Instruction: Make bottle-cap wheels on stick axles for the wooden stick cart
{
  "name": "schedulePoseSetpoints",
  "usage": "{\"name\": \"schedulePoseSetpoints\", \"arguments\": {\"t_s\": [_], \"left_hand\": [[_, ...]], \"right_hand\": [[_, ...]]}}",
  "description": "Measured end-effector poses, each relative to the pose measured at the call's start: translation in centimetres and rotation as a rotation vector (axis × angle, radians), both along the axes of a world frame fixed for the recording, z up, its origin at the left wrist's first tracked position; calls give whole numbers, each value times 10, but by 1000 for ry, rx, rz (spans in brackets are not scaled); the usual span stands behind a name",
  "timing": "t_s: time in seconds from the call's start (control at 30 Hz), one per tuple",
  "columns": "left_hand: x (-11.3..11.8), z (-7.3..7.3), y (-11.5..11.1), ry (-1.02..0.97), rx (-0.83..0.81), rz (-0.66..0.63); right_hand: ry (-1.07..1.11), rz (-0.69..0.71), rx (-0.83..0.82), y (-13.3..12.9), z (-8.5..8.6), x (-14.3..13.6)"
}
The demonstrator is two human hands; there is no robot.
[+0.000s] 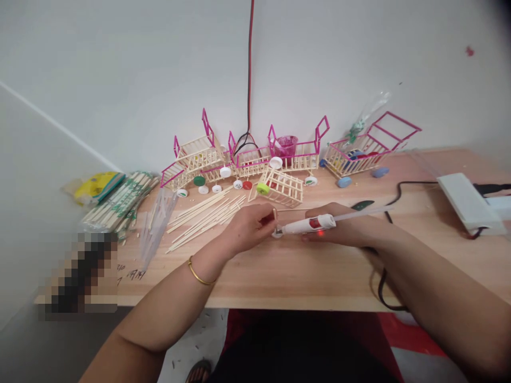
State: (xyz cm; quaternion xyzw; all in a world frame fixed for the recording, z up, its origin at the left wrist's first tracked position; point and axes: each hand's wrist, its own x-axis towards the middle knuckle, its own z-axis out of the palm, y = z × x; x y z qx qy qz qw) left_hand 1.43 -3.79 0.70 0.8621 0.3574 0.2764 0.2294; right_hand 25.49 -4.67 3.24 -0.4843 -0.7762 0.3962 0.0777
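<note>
My left hand (250, 227) pinches a small wooden stick (275, 215) near the middle of the table. My right hand (339, 226) is wrapped round a white glue gun (307, 225), which shows a red light and has a clear glue stick (363, 212) in its rear. The gun's nozzle meets a small white round piece (277, 233) at my left fingertips; whether they touch is too small to tell. Just beyond my hands lies a small stick frame (284, 187) with a lime-green cap (263, 188).
Stick carts with pink edges (191, 154) and cap wheels line the wall, with a pink cup (286, 146) among them. Loose sticks (207, 218), clear glue sticks (157, 223) and bagged sticks (120, 205) lie left. A white box (465, 202) and black cable (399, 191) are right.
</note>
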Motion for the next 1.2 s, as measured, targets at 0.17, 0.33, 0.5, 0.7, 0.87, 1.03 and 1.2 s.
{"name": "schedulePoseSetpoints", "arguments": {"t_s": [0.17, 0.33, 0.5, 0.7, 0.87, 1.03, 1.2], "left_hand": [[0, -1, 1, -12, 6, 17], [-1, -2, 1, -12, -6, 35], [-2, -2, 4, -22, -5, 18], [-3, -1, 4, -20, -9, 20], [-2, -1, 3, -14, -9, 12], [-1, 0, 1, 10, 34, -6], [0, 1, 0, 34, 38, -35]], "right_hand": [[-36, -14, 18, -2, 3, -2], [-102, 2, 27, -2, 5, -4], [-122, 3, 47, -1, 4, -4], [-79, -28, 33, -2, 6, -1], [-59, -45, 35, 0, 2, 0], [-95, -41, 37, 2, 0, 1], [-62, -11, 76, -1, 13, 4]]}}
